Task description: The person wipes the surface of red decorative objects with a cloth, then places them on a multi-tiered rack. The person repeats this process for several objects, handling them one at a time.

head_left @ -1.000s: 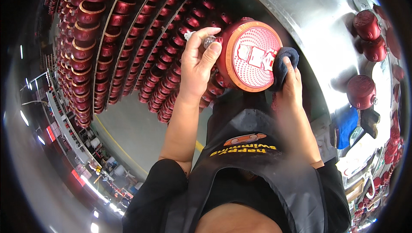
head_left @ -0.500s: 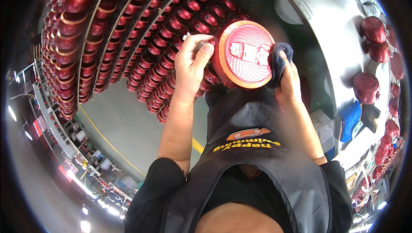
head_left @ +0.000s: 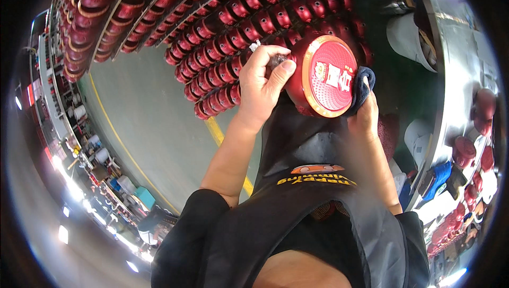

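Note:
A red metal pot (head_left: pixel 298 84) is held up with its round, embossed base turned toward me. An orange ring runs around the edge of that base. On the pot's left side my left hand (head_left: pixel 262 84) is closed, thumb and fingers pinching a dark piece (head_left: pixel 278 61) at the wall. A small white bit (head_left: pixel 255 46) sticks out above these fingers. My right hand (head_left: pixel 366 112) grips a dark blue cloth (head_left: pixel 362 91) and presses it to the right edge of the base. Part of the right fingers is hidden behind the cloth and pot.
Rows of similar red pots (head_left: pixel 233 39) fill racks ahead and to the left. A metal bench (head_left: pixel 456 28) runs along the right, bearing red pots (head_left: pixel 464 151) and a blue cloth (head_left: pixel 438 179). White buckets (head_left: pixel 405 39) stand beneath it. Yellow lines (head_left: pixel 214 129) mark the green floor.
The pot, cloth and both hands have moved slightly right in view. The pot has turned, so its base pattern is rotated and more of its side shows. Both grips remain.

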The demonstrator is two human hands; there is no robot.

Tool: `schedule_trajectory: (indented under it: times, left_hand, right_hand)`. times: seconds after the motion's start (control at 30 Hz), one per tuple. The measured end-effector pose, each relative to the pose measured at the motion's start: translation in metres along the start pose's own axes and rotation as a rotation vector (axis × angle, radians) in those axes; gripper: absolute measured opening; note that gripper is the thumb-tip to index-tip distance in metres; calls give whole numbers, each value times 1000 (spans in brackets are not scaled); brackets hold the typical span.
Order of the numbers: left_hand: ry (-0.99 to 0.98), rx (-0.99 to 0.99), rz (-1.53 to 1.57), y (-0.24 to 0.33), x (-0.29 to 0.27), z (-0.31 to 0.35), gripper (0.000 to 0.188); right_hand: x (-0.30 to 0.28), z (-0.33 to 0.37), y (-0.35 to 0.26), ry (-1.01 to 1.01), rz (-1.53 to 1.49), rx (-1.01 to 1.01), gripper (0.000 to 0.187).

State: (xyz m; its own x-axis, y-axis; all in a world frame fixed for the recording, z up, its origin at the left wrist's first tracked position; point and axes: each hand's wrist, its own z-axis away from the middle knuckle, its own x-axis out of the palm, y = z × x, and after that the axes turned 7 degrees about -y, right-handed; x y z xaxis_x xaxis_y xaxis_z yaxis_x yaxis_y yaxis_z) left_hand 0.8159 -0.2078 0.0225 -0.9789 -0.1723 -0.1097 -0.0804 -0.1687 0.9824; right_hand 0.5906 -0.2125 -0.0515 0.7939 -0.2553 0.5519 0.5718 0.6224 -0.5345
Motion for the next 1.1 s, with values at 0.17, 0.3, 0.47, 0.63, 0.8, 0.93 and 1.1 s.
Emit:
schedule_trajectory:
  times: [0.17,0.3,0.47,0.63,0.8,0.93,1.1]
  left_hand:
    - [13,219,-417,3,-38,26,25]
    - [67,382,-548,-5,-67,33,32]
    - [203,312,-657,-52,-129,29,30]
    - [364,287,-893,-148,-221,-20,27]
    - [389,201,-1148,-260,-303,-105,28]
    - [331,-103,-1121,-344,-335,-163,24]
    - [317,-159,-1184,-435,-353,-212,31]
  right_hand:
    - [7,-16,63,-171,202,6,48]
    - [9,-24,89,-267,-124,249,56]
    - [-9,-17,82,-702,1438,-50,33]
    - [-61,23,70,-315,144,656,66]
    - [-107,54,70,-50,422,703,74]
    - [-114,67,81,220,274,749,42]
    - [-88,66,98,352,541,866,22]
